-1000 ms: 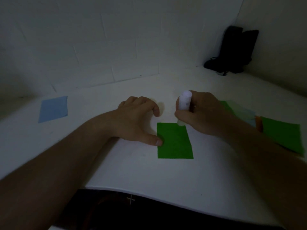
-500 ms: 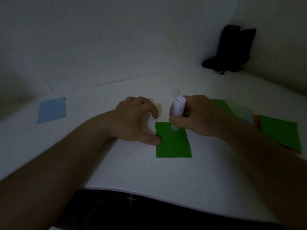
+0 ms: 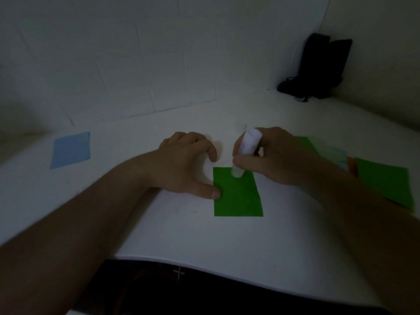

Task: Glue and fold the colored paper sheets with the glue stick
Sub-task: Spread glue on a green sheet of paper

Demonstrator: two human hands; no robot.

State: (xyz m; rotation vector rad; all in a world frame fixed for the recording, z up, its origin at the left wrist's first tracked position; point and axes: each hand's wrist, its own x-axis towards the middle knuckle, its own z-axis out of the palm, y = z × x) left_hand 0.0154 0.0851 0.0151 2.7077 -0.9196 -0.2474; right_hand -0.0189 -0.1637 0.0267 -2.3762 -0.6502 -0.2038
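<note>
A small green paper sheet (image 3: 238, 196) lies flat on the white table (image 3: 204, 242) in front of me. My right hand (image 3: 275, 160) grips a white glue stick (image 3: 248, 144), held nearly upright, with its pale tip touching the sheet's far edge. My left hand (image 3: 188, 164) rests on the table just left of the sheet, its thumb pressing down on the sheet's left edge while the fingers curl loosely and hold nothing.
A light blue sheet (image 3: 71, 150) lies far left on the table. A pile of sheets, with a green one (image 3: 384, 185) on top, lies at the right, partly behind my right arm. A black bag (image 3: 318, 69) stands in the back right corner by the tiled wall.
The glue stick has slid leftward along the green sheet's far edge, from its right corner towards the middle. My left hand has kept its place on the sheet.
</note>
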